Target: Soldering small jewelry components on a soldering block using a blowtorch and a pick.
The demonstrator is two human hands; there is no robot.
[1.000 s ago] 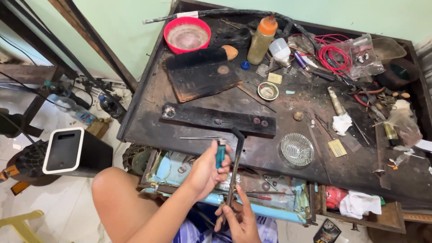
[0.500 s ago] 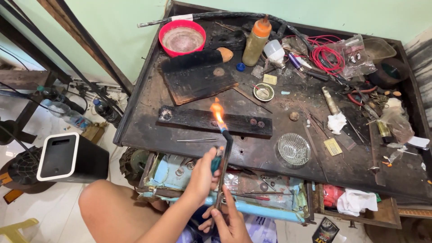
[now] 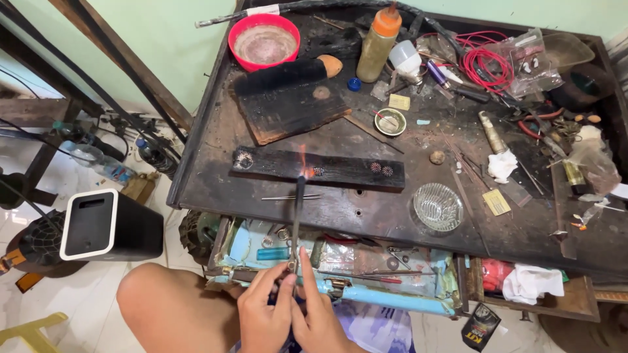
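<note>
- The front strip of the dark, scorched workbench top (image 3: 366, 219) between the long charred wooden strip (image 3: 317, 168) and the open drawer (image 3: 340, 265) is mostly bare.
- The thin lit torch (image 3: 297, 216) crosses that strip, flame at the charred strip.
- A clear glass dish (image 3: 437, 206) blocks the right.
- The bench's right side is crowded: red wire coil (image 3: 487, 68), tools, white rag (image 3: 502, 165).

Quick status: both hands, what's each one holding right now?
Left hand: closed on the lit torch, at its base.
Right hand: fingers pinching the same torch base.
</note>
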